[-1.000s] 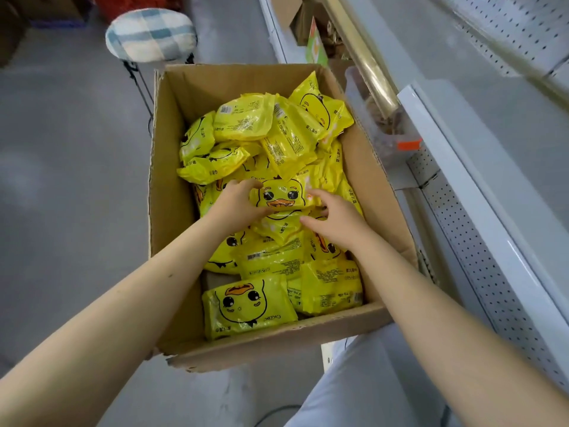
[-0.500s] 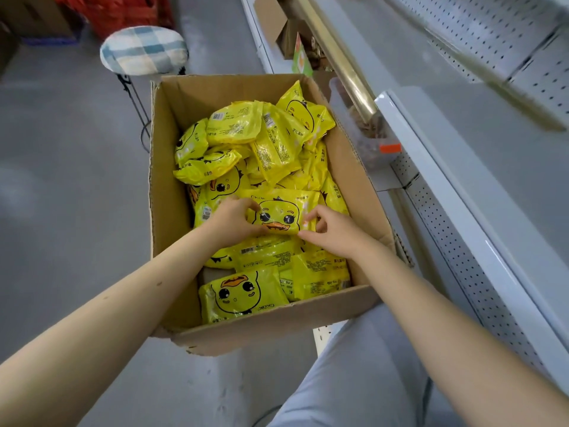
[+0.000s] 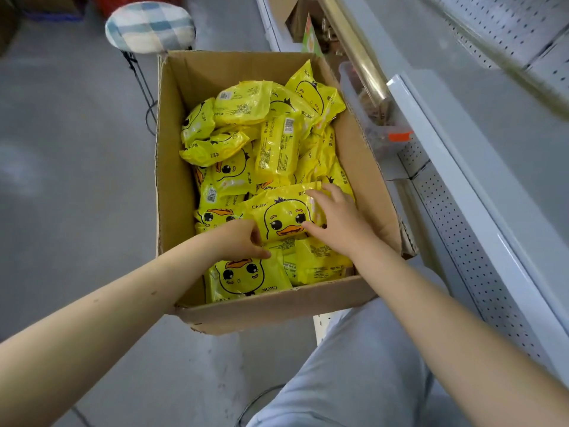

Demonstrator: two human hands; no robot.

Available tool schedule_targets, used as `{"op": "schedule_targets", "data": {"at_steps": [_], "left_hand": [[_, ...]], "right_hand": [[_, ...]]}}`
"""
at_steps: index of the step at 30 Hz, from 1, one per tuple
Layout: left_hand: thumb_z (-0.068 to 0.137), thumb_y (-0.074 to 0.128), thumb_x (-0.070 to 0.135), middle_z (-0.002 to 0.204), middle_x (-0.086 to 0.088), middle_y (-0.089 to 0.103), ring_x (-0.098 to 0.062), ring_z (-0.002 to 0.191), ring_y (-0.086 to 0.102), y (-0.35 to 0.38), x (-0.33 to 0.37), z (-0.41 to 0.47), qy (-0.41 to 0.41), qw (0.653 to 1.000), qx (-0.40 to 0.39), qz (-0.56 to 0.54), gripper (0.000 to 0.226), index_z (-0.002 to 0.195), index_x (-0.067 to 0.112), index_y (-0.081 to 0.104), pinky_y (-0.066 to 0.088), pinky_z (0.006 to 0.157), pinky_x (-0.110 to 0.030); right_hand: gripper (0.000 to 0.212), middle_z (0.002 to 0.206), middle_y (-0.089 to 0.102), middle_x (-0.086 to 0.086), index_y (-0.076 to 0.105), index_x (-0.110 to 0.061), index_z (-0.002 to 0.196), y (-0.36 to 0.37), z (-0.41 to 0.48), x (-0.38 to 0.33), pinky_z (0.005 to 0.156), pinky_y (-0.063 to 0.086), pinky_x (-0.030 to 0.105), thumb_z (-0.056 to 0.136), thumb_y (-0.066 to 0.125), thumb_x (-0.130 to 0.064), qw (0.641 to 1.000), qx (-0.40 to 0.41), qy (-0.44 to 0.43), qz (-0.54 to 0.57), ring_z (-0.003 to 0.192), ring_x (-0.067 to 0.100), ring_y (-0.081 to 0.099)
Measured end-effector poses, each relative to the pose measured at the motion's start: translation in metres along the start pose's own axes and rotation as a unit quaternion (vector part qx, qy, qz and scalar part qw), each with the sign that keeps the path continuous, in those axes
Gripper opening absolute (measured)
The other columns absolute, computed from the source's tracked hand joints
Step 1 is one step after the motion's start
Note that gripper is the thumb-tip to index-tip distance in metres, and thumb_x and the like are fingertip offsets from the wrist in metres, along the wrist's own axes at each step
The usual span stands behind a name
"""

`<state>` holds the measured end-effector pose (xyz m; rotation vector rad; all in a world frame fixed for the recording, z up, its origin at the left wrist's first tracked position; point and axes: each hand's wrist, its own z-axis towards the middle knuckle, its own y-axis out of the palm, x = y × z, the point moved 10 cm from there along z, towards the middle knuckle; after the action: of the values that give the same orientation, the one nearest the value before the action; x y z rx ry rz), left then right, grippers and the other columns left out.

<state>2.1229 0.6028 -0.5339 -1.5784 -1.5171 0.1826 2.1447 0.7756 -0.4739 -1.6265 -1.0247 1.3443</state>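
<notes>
Head view: a duck-faced yellow packet (image 3: 284, 217) lies on the pile near the cardboard box's (image 3: 271, 314) near edge. The left grip (image 3: 243, 241) pinches its left edge and the right grip (image 3: 337, 221) clasps its right end.

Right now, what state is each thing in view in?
Box, open, holding loose yellow packs.
Duck pack, face up, held at both ends.
Left grip, pinching the pack's left end.
Right grip, curled over the pack's right end.
Stool, upright beyond the box.
</notes>
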Motion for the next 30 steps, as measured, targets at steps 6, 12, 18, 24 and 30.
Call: {"op": "schedule_targets", "data": {"at_steps": [6,12,18,24,30], "left_hand": [[0.077,0.074,0.041,0.095,0.009,0.057,-0.011,0.09,0.056,0.007,0.004,0.003,0.011,0.999,-0.02,-0.037,0.038,0.104,0.024,0.054,0.044,0.072,-0.022],[0.074,0.076,0.043,0.093,0.006,0.06,-0.013,0.084,0.057,0.007,0.007,0.008,0.011,0.999,-0.015,-0.033,0.04,0.098,0.023,0.051,0.048,0.072,-0.028],[0.07,0.078,0.045,0.09,0.005,0.06,-0.015,0.084,0.057,0.013,0.013,0.008,0.022,0.999,-0.026,-0.017,0.04,0.091,0.023,0.053,0.047,0.073,-0.03],[0.076,0.076,0.037,0.084,0.013,0.057,-0.007,0.079,0.055,0.021,0.023,0.004,0.063,0.996,-0.063,0.006,0.028,0.096,0.025,0.06,0.043,0.066,-0.021],[0.085,0.068,0.025,0.081,0.007,0.058,-0.006,0.069,0.054,-0.022,0.025,0.0,0.088,0.993,0.003,-0.083,0.016,0.101,0.024,0.066,0.045,0.058,-0.014]], "right_hand": [[0.067,0.16,0.008,-0.005,0.03,-0.031,0.146,0.003,0.012,-0.013,0.113,0.021,0.048,0.088,0.056,-0.051,0.995,-0.004,-0.061,-0.076,0.145,0.025,0.008],[0.072,0.129,0.039,0.007,0.036,-0.033,0.142,-0.005,0.014,0.001,0.095,0.032,0.039,0.081,0.052,-0.067,0.986,0.035,-0.002,-0.162,0.116,0.026,0.035],[0.062,0.125,0.044,0.005,0.051,-0.025,0.128,-0.006,0.012,0.007,0.094,0.032,0.039,0.08,0.058,-0.063,0.99,0.033,0.015,-0.134,0.114,0.025,0.036],[0.052,0.116,0.058,0.004,0.05,-0.014,0.112,0.0,0.008,0.007,0.07,0.04,0.031,0.079,0.069,-0.05,0.999,0.008,0.029,-0.029,0.099,0.023,0.054],[0.047,0.083,0.057,-0.002,0.047,-0.019,0.108,-0.011,0.002,0.024,0.047,0.03,0.025,0.079,0.071,-0.048,0.996,0.032,0.085,0.021,0.064,0.018,0.051]]}}
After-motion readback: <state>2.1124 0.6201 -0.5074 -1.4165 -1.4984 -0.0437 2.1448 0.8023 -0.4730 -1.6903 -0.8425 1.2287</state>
